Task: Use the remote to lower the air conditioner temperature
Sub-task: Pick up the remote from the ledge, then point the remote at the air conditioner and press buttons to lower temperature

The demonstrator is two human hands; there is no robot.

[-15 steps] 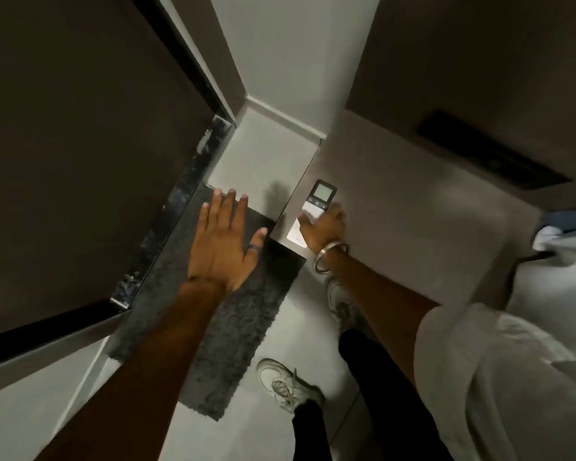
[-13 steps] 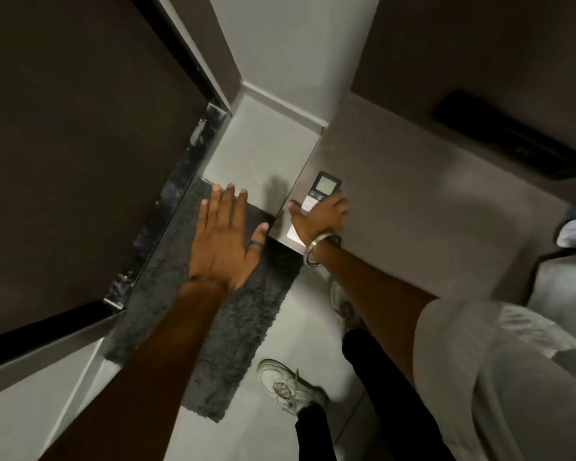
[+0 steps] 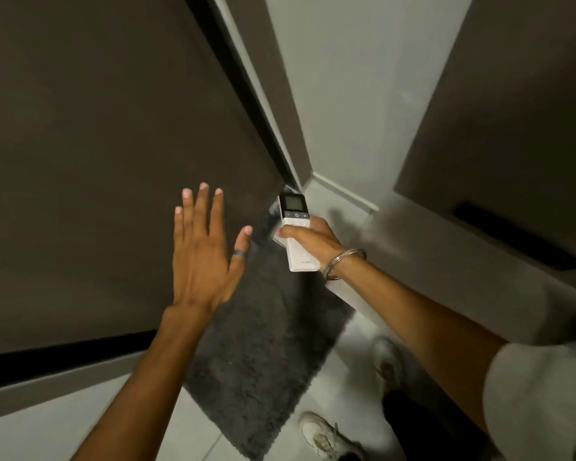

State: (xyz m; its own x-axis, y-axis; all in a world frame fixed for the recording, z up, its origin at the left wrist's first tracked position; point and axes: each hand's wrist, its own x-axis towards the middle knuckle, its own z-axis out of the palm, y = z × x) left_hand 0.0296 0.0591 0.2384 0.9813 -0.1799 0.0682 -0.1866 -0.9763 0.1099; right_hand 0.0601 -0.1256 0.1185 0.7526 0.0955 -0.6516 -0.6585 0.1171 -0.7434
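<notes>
The right hand (image 3: 313,241) has its grip closed around the lower half of the white remote (image 3: 296,229), thumb across its front; the screen end sticks out past the fingers. The left hand (image 3: 203,251) is beside it, empty, fingers spread flat, above a grey mat (image 3: 263,344).
</notes>
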